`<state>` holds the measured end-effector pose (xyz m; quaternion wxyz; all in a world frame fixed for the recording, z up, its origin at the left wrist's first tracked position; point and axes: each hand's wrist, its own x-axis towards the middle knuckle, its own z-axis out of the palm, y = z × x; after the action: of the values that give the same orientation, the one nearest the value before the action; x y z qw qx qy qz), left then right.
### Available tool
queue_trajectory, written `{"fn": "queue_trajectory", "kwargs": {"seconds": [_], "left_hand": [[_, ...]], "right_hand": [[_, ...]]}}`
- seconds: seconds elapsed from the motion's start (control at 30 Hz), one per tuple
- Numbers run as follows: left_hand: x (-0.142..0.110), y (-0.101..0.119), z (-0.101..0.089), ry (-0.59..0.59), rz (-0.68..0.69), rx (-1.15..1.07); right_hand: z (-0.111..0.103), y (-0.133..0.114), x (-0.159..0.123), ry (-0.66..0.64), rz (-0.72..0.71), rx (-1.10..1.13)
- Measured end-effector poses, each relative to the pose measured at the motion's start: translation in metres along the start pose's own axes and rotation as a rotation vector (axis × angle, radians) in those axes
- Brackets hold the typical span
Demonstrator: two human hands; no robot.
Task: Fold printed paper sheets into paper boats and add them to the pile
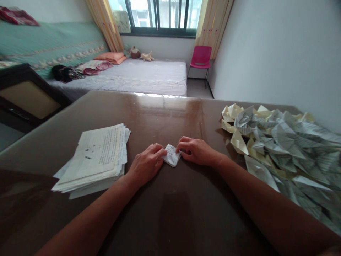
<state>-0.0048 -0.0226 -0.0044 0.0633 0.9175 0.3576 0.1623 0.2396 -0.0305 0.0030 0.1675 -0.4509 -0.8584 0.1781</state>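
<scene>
Work position: the folded paper [172, 160] lies on the bare middle of the desk [170, 209], between the person's two hands, one corner pointing toward the person. The left hand [147, 163] has its grip closed at the left corner, thumb and fingertip pinching the layers. The right hand [198, 151] pinches the upper right edge, fingers curled and thumb tucked near the right corner.

Handling, as I judge it from the room:
1. Hold the outer corners level with each other, with even tension; an uneven pull would skew the layers.
2. Anchor with one grip before shifting the other.
3. Match edges first, then press each crease from the centre outward against the hard surface.
4. Use light force at the corners, since thin paper could tear at a tight fold.

Surroundings: a loose paper stack [93, 156] sits on the left, its sheets fanned unevenly; the left forearm passes just beside it, so a wide elbow swing could scatter them. A large heap of folded paper shapes [287, 145] covers the right side, near the right forearm. Nothing stands between the hands and the paper. Beyond the desk are a bed [149, 76] and a pink chair [201, 57].
</scene>
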Motion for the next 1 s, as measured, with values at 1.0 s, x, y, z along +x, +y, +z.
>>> {"fn": "queue_trajectory", "kwargs": {"seconds": [1.0], "left_hand": [[0.004, 0.001, 0.009, 0.002, 0.027, 0.097]], "right_hand": [[-0.003, -0.003, 0.002, 0.089, -0.015, 0.074]]}}
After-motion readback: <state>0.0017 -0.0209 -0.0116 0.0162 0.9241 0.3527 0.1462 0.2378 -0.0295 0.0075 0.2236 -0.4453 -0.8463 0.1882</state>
